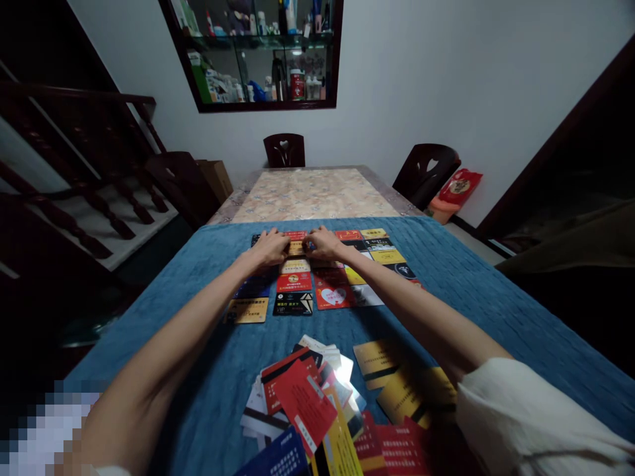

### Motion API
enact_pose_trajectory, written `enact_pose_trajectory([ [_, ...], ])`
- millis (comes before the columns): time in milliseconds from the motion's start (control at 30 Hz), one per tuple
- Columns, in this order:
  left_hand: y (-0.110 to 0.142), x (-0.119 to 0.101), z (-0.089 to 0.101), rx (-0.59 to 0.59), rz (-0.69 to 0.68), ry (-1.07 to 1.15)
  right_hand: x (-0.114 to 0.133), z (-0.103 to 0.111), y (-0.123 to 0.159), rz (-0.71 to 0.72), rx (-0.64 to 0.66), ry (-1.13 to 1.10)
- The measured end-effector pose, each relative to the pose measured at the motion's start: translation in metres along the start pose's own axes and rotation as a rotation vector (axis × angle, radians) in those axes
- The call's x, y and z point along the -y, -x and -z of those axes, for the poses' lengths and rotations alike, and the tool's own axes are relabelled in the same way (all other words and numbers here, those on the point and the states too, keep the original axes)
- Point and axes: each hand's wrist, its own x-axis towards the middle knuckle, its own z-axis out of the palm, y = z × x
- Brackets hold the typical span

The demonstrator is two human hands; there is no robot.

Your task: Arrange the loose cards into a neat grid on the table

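Note:
Both my hands are stretched forward over rows of plastic cards on the blue cloth. A gold card lies between them in the upper part of a column. My left hand has its fingers curled at the card's left edge. At the right edge, my right hand pinches it with bent fingers. Directly below in the same column are a pale card, a red card and a black VIP card. My hands and forearms hide parts of the neighbouring cards.
A loose pile of mixed cards lies close to me, with gold cards and red cards beside it. The blue cloth covers the near table; a patterned tabletop shows beyond. Chairs stand around.

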Motion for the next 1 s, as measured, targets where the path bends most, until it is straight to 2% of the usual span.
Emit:
enact_pose_trajectory([
  [500,-0.010,0.004,-0.015,0.043,0.012,0.053,-0.002,-0.016,-0.018,0.026,0.048,0.006],
  [1000,-0.008,0.002,-0.017,0.038,-0.007,0.049,0.002,-0.005,-0.012,0.016,0.111,0.046],
])
